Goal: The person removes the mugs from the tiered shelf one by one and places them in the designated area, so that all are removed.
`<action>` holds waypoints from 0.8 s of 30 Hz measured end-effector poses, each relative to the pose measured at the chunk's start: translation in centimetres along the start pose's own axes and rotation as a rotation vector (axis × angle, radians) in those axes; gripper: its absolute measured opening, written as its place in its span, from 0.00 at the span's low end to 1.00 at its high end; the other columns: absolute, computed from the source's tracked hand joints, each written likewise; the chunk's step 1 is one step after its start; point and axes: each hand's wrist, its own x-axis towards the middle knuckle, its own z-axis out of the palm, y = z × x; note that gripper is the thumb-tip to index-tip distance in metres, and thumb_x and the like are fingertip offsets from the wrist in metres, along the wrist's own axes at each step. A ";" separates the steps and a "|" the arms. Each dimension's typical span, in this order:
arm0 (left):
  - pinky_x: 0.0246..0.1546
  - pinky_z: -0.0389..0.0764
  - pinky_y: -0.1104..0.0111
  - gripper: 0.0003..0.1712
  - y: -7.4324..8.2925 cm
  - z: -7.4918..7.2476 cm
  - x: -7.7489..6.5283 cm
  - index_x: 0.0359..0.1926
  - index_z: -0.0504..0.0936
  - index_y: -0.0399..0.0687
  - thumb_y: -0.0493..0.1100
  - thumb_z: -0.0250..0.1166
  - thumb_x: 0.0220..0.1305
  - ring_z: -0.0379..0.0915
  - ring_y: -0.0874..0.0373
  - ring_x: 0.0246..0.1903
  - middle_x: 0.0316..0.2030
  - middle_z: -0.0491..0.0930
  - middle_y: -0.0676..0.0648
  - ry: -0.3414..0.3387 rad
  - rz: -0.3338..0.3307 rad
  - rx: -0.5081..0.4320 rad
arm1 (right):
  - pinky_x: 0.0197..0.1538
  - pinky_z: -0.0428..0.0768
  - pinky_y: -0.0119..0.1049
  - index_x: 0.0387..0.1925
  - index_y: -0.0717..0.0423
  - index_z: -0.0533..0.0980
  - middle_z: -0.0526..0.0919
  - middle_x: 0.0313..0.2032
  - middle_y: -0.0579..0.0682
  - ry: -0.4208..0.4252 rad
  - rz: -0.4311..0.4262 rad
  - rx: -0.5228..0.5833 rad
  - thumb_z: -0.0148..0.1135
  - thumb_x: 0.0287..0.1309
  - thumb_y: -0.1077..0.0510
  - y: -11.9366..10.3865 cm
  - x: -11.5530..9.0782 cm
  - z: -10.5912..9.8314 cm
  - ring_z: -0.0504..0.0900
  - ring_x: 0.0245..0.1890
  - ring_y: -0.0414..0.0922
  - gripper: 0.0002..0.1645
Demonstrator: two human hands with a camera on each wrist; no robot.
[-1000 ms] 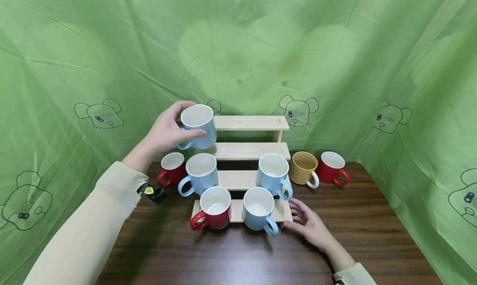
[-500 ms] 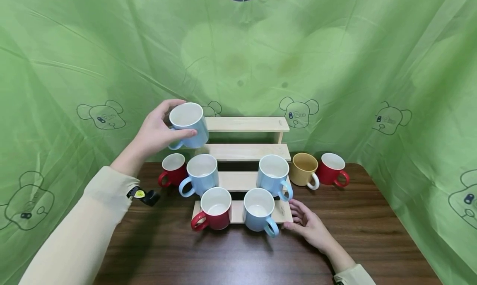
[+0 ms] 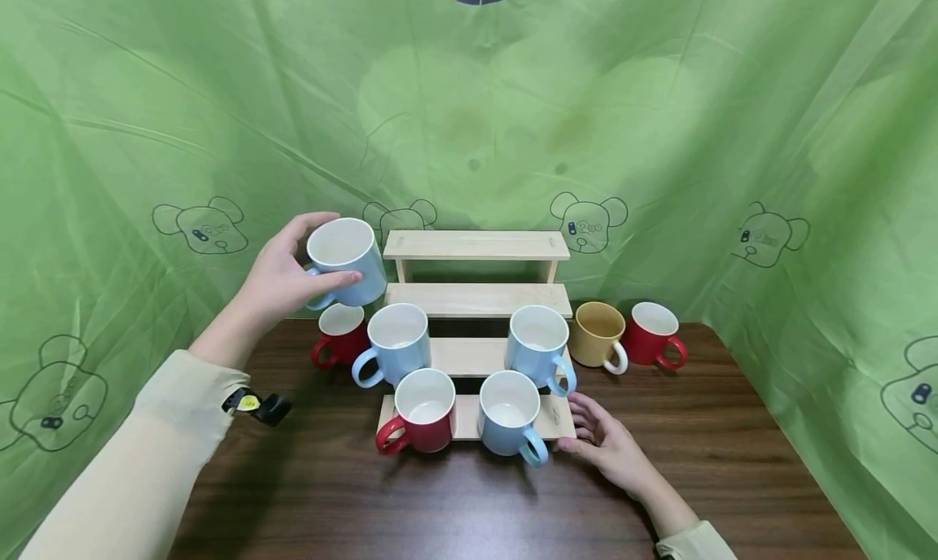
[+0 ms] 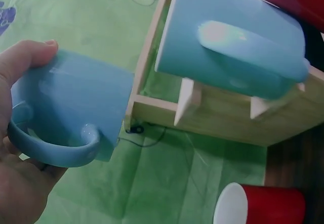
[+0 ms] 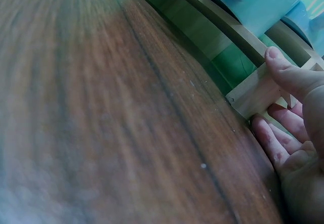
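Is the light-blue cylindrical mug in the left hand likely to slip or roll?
The light-blue cylindrical mug is probably stiff, as it shows no dent where the left hand grips it. Its handle shines, so it may be slippery. Laid sideways, its round shape could roll, though the handle would likely stop it.

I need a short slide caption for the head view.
Left hand holds a blue mug beside a wooden rack bearing four mugs; right hand touches its front corner.

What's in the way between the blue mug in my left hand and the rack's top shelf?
Nothing visible: in the head view, your left hand holds the blue mug left of the top shelf, with no object between. A red mug appears lower, partly hidden.
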 end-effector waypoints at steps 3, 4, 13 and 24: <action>0.55 0.76 0.67 0.49 -0.6 -0.3 -0.6 0.76 0.72 0.53 0.44 0.87 0.57 0.77 0.58 0.57 0.63 0.81 0.48 0.004 -0.009 0.011 | 0.61 0.84 0.32 0.78 0.69 0.63 0.78 0.67 0.70 -0.006 0.001 0.002 0.77 0.65 0.67 0.1 0.0 0.0 0.83 0.61 0.39 0.46; 0.55 0.75 0.67 0.49 -0.8 -0.4 -0.8 0.76 0.72 0.53 0.44 0.87 0.57 0.77 0.58 0.57 0.63 0.81 0.48 0.005 -0.011 0.013 | 0.61 0.84 0.32 0.78 0.69 0.63 0.78 0.67 0.70 -0.007 0.001 0.003 0.77 0.65 0.67 0.1 0.0 0.0 0.83 0.61 0.39 0.46; 0.53 0.75 0.74 0.50 -2.9 -1.6 -2.0 0.77 0.72 0.53 0.41 0.87 0.57 0.76 0.61 0.57 0.64 0.80 0.49 0.032 -0.023 0.029 | 0.60 0.84 0.32 0.77 0.70 0.63 0.77 0.67 0.71 -0.013 -0.022 0.015 0.76 0.65 0.68 0.2 -0.1 0.0 0.84 0.61 0.38 0.46; 0.50 0.76 0.77 0.51 -4.6 -3.2 -3.3 0.79 0.72 0.54 0.41 0.87 0.57 0.77 0.64 0.56 0.64 0.79 0.49 0.067 -0.060 0.053 | 0.60 0.84 0.32 0.77 0.69 0.63 0.77 0.67 0.71 -0.015 -0.026 0.008 0.76 0.65 0.68 0.3 0.1 -0.1 0.84 0.61 0.39 0.45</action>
